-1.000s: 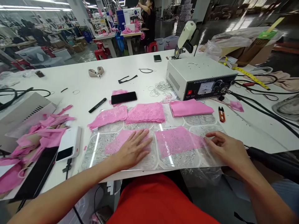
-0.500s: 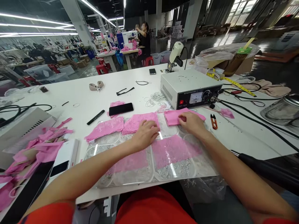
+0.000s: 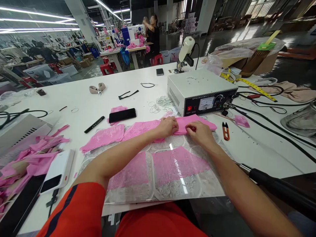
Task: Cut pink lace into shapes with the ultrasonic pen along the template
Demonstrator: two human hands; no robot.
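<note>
A stack of smooth pink fabric pieces (image 3: 195, 122) lies at the back right of the clear template board (image 3: 170, 195). At the stack's left end, my left hand (image 3: 168, 127) has its fingers bunched on the fabric. My right hand (image 3: 200, 132) pinches the front edge with thumb and forefinger; the fingertips are partly hidden. Left of these are two piles of pink lace, one pile (image 3: 106, 136) at the far left and another lace pile (image 3: 140, 128) partly behind my left forearm. More pink lace pieces (image 3: 177, 164) lie flat under the board's clear surface.
A grey control box (image 3: 202, 89) stands behind the stack, cables running right. Orange thread snips (image 3: 225, 131) lie right of the board. A black phone (image 3: 122, 115) and a marker (image 3: 94, 124) are behind the lace. A black-handled tool (image 3: 276, 184) crosses the right front.
My left hand has moved right from above the lace to the left end of the pink stack, its fingers closing there. My right hand stays at the stack's front edge. The view has shifted slightly.
</note>
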